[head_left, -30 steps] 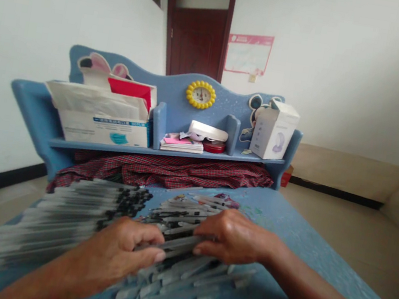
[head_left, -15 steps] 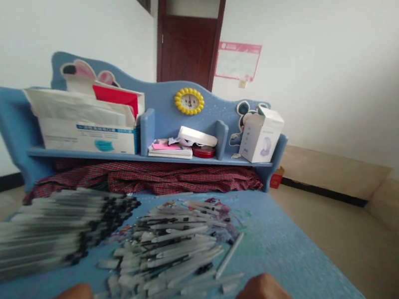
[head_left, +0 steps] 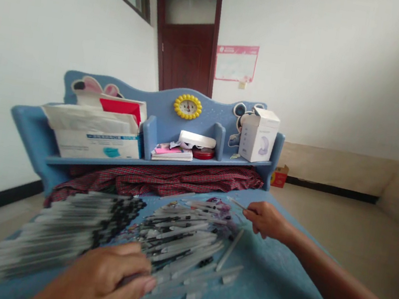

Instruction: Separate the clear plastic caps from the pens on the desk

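Observation:
My right hand is closed around one end of a slim pen, whose thin tip points left over the far right of the table. My left hand is at the near edge, thumb and fingers pinched together on a small dark thing that is mostly hidden. Just beyond it spreads a loose pile of translucent pen barrels and caps, with black parts among them. To the left lies a neat stack of pens, their black ends facing right. A single pale barrel rests apart, right of the pile.
The blue table has a raised shelf along its back. On that shelf stand a mask box, papers, a red round tin and a white carton. Bunched plaid cloth lies under the shelf.
My right hand has moved away from the near edge to the far right of the table, where it holds the slim pen. My left hand has come further into view, beside the pile.

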{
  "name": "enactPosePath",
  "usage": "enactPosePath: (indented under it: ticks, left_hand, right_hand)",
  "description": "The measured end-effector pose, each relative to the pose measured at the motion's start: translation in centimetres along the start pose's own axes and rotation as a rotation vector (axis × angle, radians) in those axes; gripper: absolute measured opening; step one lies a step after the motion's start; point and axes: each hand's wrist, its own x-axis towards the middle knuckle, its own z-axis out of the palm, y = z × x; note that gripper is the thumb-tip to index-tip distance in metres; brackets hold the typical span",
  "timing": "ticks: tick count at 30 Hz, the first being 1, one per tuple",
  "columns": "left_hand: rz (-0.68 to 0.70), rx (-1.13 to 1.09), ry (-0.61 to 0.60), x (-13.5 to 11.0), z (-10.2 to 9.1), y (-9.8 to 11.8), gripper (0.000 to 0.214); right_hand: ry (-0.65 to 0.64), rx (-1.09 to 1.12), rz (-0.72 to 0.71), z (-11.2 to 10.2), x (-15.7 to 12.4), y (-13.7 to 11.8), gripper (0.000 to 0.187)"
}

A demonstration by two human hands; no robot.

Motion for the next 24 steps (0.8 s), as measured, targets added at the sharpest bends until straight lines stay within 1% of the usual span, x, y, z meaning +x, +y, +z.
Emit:
enactPosePath:
  ticks: [2,4,6,8,10,12,15,20,24]
  left_hand:
    - [0.005,0.002,-0.077,1.9,-1.0,2.2,0.036]
    - [0.022,0.007,-0.098,4.0,-1.2,3.6,0.033]
    - [0.043,0.021,-0.088,5.7,-0.9,4.3,0.03]
    - [0.064,0.032,-0.08,6.8,-0.3,4.7,0.029]
    - [0.084,0.03,-0.089,7.4,0.2,4.9,0.03]
    - [0.094,0.027,-0.099,7.7,0.4,5.1,0.031]
    - [0.085,0.048,-0.097,8.0,0.3,4.9,0.031]
    - [0.059,0.088,-0.074,8.9,0.0,3.8,0.032]
    - [0.065,0.085,-0.066,9.3,0.2,3.4,0.031]
  right_hand:
    - [-0.015,-0.022,0.041,0.6,1.8,0.5,0.031]
    - [-0.02,-0.056,0.078,1.2,3.1,0.6,0.035]
    - [-0.01,-0.095,0.107,1.6,4.2,0.4,0.039]
    - [0.019,-0.132,0.121,1.9,5.0,-0.1,0.039]
    - [0.058,-0.164,0.118,2.0,5.6,-0.7,0.037]
    - [0.07,-0.18,0.108,2.0,6.1,-1.1,0.038]
    - [0.028,-0.169,0.094,2.0,6.5,-1.0,0.041]
    - [-0.035,-0.109,0.07,2.1,6.9,-0.4,0.03]
    - [-0.048,-0.051,0.056,2.4,7.1,-0.2,0.024]
